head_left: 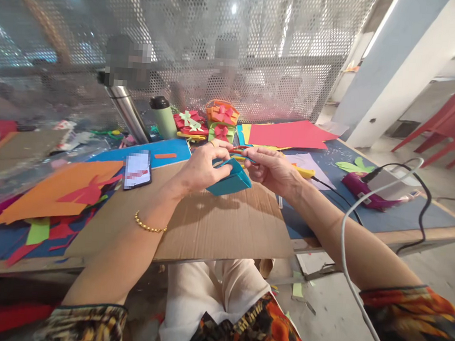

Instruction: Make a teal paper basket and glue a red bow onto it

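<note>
Holding a small blue paper box [230,186], tilted, over the far part of a brown cardboard sheet [227,225], with both hands close together. Gripping it along the upper left edge with the left hand [203,164], thumb bent over the near side and fingers [221,152] curled toward the far side. Pinching thin red and yellow strips [238,149] just above the box with the right hand [274,169], thumb and fingertips pressed together. Cannot tell from this angle of any join between strips and box. On the left wrist, a gold beaded bracelet [149,225]. Beside the right wrist and partly hidden by it, a yellow tool [305,172] with a black cord. To the left of the cardboard, an orange sheet [58,187] under red paper cutouts [83,194]; near the left forearm, a lit phone [137,169], and past it a blue sheet [180,147] with a short orange strip [165,156] on top. Farther back on the counter [442,214], a steel bottle [128,112], a green flask [163,120] with a black lid, and a cluster of bow-topped paper boxes [223,112] just beside a large red sheet [288,133]. Over to the right, green paper leaves [354,166] near a purple packet [362,190], plus a white cable [344,251] looping across in front of the right forearm.
</note>
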Demonstrator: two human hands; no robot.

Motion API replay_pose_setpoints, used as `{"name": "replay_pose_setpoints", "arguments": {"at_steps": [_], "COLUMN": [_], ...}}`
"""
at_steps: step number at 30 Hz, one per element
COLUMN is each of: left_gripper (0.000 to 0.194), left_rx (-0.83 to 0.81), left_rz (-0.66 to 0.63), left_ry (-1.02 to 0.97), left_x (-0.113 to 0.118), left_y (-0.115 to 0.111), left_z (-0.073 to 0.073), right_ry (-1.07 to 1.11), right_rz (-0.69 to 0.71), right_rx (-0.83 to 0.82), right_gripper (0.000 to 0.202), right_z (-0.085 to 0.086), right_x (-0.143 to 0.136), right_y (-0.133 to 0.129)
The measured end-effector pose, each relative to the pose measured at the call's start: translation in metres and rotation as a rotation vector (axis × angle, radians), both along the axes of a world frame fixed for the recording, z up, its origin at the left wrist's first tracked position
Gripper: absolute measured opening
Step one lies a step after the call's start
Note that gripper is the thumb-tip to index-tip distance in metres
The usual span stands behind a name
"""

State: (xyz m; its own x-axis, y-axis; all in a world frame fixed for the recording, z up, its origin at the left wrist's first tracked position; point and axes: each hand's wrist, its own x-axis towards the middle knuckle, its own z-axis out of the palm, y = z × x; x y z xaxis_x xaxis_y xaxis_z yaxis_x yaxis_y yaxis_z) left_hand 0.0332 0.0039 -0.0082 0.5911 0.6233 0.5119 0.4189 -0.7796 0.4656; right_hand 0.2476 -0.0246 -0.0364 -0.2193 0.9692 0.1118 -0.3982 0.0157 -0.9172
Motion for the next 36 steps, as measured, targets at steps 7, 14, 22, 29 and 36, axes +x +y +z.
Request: {"name": "replay_pose_setpoints", "arguments": {"at_steps": [7,14,22,29,36], "left_gripper": [0.017,0.016,0.019,0.024,0.028], "left_rx": [-0.116,-0.243,-0.338,-0.374,-0.493], "left_rz": [0.005,0.004,-0.017,-0.053,-0.032], "left_ry": [0.024,-0.049,-0.079,0.008,0.026], "left_x": [0.003,0.004,0.000,-0.013,-0.032], "left_y": [-0.002,-0.007,-0.005,-0.001,0.002], "left_z": [0.005,0.009,0.012,0.020,0.003], "right_ry": [0.024,-0.089,-0.463,-1.491,-2.028], "right_rz": [0.042,-0.111,-0.748,-0.714,-0.393], "right_rx": [0.064,0.190,0.488,0.260,0.204], "right_gripper": [0.045,0.047,0.023,0.017,0.032], "right_z": [0.002,0.005,0.035,0.036,0.008], "right_x": [-0.001,0.001,0.057,0.088,0.093], "right_y": [-0.004,-0.005,0.003,-0.004,0.001]}}
